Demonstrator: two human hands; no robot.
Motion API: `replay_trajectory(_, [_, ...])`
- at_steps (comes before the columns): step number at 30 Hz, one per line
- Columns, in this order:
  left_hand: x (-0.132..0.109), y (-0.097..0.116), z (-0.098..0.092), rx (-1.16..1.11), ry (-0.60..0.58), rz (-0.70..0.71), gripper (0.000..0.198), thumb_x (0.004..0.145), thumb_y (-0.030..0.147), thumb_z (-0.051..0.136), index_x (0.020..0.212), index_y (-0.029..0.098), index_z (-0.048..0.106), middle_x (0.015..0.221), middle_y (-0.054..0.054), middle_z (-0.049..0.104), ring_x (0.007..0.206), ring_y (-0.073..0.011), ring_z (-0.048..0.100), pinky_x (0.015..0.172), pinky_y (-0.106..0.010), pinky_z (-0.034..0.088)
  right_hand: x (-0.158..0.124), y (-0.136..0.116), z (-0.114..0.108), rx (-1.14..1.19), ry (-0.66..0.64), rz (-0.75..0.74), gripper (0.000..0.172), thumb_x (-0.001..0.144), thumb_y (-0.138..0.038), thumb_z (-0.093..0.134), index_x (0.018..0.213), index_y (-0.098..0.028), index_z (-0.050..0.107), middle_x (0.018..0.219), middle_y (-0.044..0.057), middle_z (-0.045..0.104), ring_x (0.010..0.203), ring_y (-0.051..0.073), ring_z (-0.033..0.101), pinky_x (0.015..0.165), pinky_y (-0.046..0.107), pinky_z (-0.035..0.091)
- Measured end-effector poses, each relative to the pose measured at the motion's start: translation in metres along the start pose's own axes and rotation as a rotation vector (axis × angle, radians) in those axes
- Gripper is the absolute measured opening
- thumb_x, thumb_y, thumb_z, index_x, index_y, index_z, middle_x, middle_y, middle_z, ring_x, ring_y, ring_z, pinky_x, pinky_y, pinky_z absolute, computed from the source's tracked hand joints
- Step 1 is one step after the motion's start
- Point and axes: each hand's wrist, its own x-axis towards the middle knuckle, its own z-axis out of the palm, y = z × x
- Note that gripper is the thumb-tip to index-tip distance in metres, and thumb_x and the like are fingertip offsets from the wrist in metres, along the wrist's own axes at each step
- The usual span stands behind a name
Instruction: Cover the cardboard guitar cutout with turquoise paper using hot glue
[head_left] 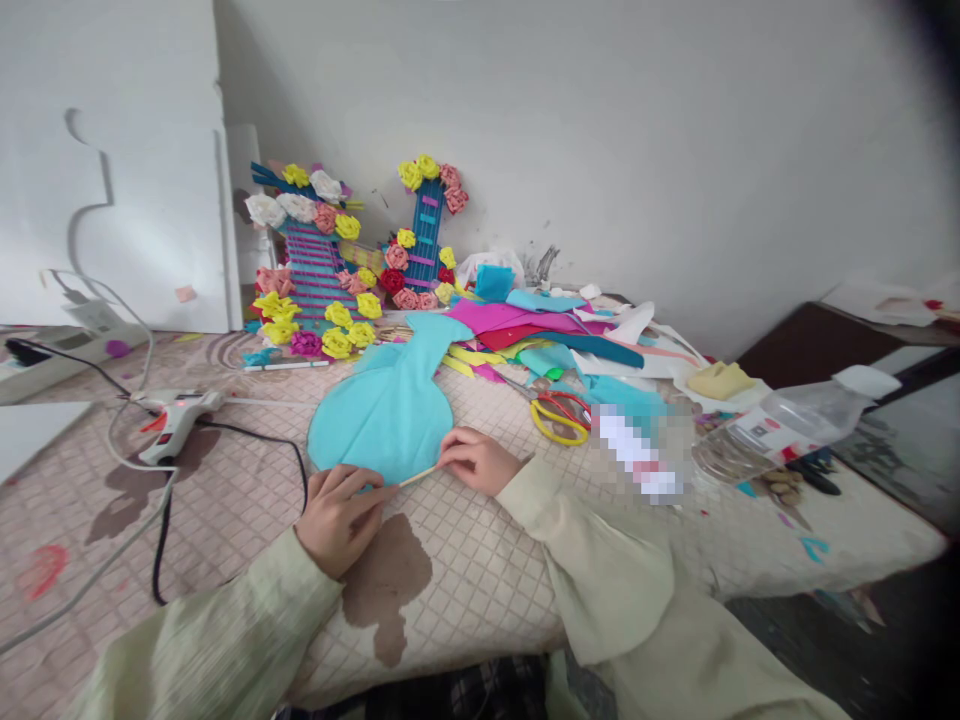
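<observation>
Pale green sleeves [217,625] nearest the camera, reaching in from both lower corners over the desk [495,560]. Left hand [341,515] clamped on a thin stick [418,477], fingertips together; right hand [480,462] pinches the same stick toward its other end. Stick runs slantwise between the two, right end farther from the camera, along the near edge of a turquoise piece [382,415]. Can't tell if it touches that edge. Turquoise piece lies flat just beyond both hands, rounded body near, narrower neck pointing away to the right. Left fingers hide a bit of its near rim and the stick's left end.

Dark patch [390,580] on the cover between the forearms. Left side: glue gun [177,418], black cable [300,455] looping close to the left hand. Right: scissors [551,433], a pixelated item [637,460], a tilted clear bottle [787,425]. Heap of coloured sheets [525,325] behind, crowding the neck. Two flower-trimmed panels [319,265] [426,240] lean by the wall [600,130].
</observation>
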Motion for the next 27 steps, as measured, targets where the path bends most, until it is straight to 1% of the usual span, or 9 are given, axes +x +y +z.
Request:
replay_trajectory(6, [-0.001, -0.001, -0.001, -0.054, -0.031, 0.018, 0.024, 0.078, 0.015, 0.047, 0.086, 0.025, 0.067, 0.081, -0.003, 0.066, 0.079, -0.0220, 0.052, 0.069, -0.040, 0.033, -0.001, 0.004, -0.001, 0.009, -0.004, 0.017, 0.013, 0.074, -0.006, 0.058, 0.073, -0.016, 0.065, 0.077, 0.004, 0.063, 0.074, 0.014, 0.057, 0.071, 0.026, 0.048])
replay_trajectory(9, [-0.001, -0.001, -0.003, -0.080, -0.035, 0.039, 0.023, 0.078, 0.015, 0.047, 0.083, 0.024, 0.067, 0.078, -0.002, 0.066, 0.078, -0.0217, 0.053, 0.070, -0.040, 0.033, -0.002, 0.009, -0.002, 0.010, -0.030, 0.011, 0.011, 0.075, -0.008, 0.058, 0.079, -0.016, 0.065, 0.078, 0.004, 0.064, 0.074, 0.014, 0.057, 0.071, 0.025, 0.047])
replay_trajectory(12, [0.000, 0.000, -0.004, -0.093, -0.034, 0.027, 0.023, 0.079, 0.015, 0.045, 0.083, 0.024, 0.067, 0.078, -0.002, 0.066, 0.077, -0.0209, 0.053, 0.069, -0.040, 0.033, -0.002, 0.013, -0.004, -0.009, -0.060, 0.005, 0.010, 0.077, -0.012, 0.059, 0.083, -0.016, 0.066, 0.081, 0.005, 0.064, 0.077, 0.015, 0.056, 0.073, 0.028, 0.046])
replay_trajectory(15, [0.002, 0.001, -0.004, -0.090, -0.022, 0.002, 0.021, 0.079, 0.016, 0.047, 0.082, 0.023, 0.066, 0.078, -0.003, 0.065, 0.076, -0.0208, 0.053, 0.067, -0.039, 0.032, -0.003, 0.014, -0.006, -0.034, -0.088, 0.008, 0.007, 0.076, -0.015, 0.060, 0.076, -0.017, 0.067, 0.076, 0.005, 0.063, 0.075, 0.017, 0.054, 0.073, 0.031, 0.044])
replay_trajectory(17, [0.002, 0.001, -0.004, -0.101, -0.006, 0.000, 0.019, 0.079, 0.016, 0.047, 0.081, 0.022, 0.065, 0.076, -0.003, 0.064, 0.075, -0.0206, 0.053, 0.067, -0.039, 0.032, -0.003, 0.014, -0.010, -0.034, -0.099, 0.009, 0.009, 0.077, -0.013, 0.059, 0.072, -0.017, 0.066, 0.075, 0.004, 0.063, 0.074, 0.016, 0.054, 0.073, 0.030, 0.044])
replay_trajectory(19, [0.001, 0.000, -0.005, -0.137, 0.033, -0.003, 0.018, 0.078, 0.015, 0.048, 0.080, 0.021, 0.064, 0.075, -0.003, 0.063, 0.073, -0.0202, 0.053, 0.066, -0.038, 0.033, -0.003, 0.014, -0.015, -0.031, -0.082, 0.022, 0.010, 0.078, -0.012, 0.057, 0.073, -0.017, 0.064, 0.076, 0.004, 0.063, 0.075, 0.015, 0.054, 0.073, 0.029, 0.044])
replay_trajectory(23, [-0.001, -0.003, -0.006, -0.189, 0.121, -0.042, 0.018, 0.079, 0.015, 0.046, 0.080, 0.020, 0.063, 0.076, -0.004, 0.063, 0.071, -0.0196, 0.054, 0.065, -0.037, 0.036, -0.003, 0.020, -0.025, -0.062, 0.028, 0.113, 0.012, 0.080, -0.010, 0.052, 0.077, -0.016, 0.062, 0.079, 0.006, 0.060, 0.079, 0.016, 0.053, 0.074, 0.030, 0.044])
replay_trajectory(27, [-0.003, -0.008, -0.004, -0.222, 0.112, -0.097, 0.019, 0.079, 0.015, 0.045, 0.082, 0.020, 0.063, 0.077, -0.004, 0.063, 0.073, -0.0194, 0.055, 0.065, -0.036, 0.038, -0.004, 0.029, -0.026, -0.103, 0.056, 0.197, 0.012, 0.076, -0.006, 0.055, 0.073, -0.016, 0.062, 0.076, 0.004, 0.060, 0.076, 0.016, 0.052, 0.071, 0.028, 0.044])
